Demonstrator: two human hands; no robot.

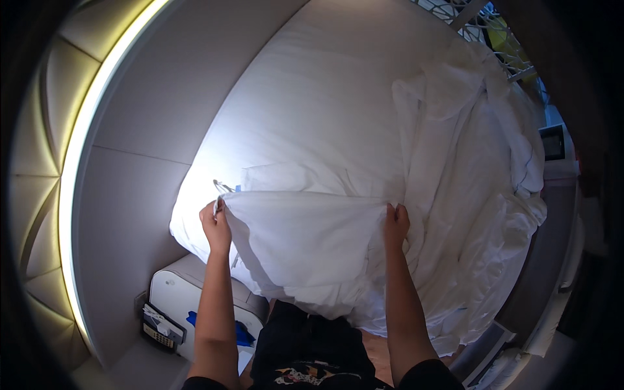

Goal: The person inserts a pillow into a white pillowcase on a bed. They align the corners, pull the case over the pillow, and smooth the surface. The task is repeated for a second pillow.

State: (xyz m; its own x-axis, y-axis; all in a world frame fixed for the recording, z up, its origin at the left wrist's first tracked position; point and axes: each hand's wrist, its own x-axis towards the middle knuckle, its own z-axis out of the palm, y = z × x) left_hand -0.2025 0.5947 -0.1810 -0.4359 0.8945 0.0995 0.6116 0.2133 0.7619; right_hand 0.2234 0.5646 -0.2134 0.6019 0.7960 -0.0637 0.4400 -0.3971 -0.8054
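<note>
A white cloth [307,234], perhaps a pillowcase, is stretched between my two hands above the near part of a bed. My left hand [216,224] pinches its upper left corner, and my right hand [397,224] grips the upper right corner. The cloth's top edge runs nearly straight between them, and its lower part hangs towards my body. Just beyond it, another piece of white fabric [287,176] lies on the white bed sheet [312,107]. Thin ties and a small blue tag show near my left hand.
Crumpled white bedding [468,161] covers the bed's right side. A padded headboard panel [141,112] with a lit strip borders the left. At lower left stands a white-topped bedside table [180,292] with a telephone [163,329] and a blue cloth [243,334].
</note>
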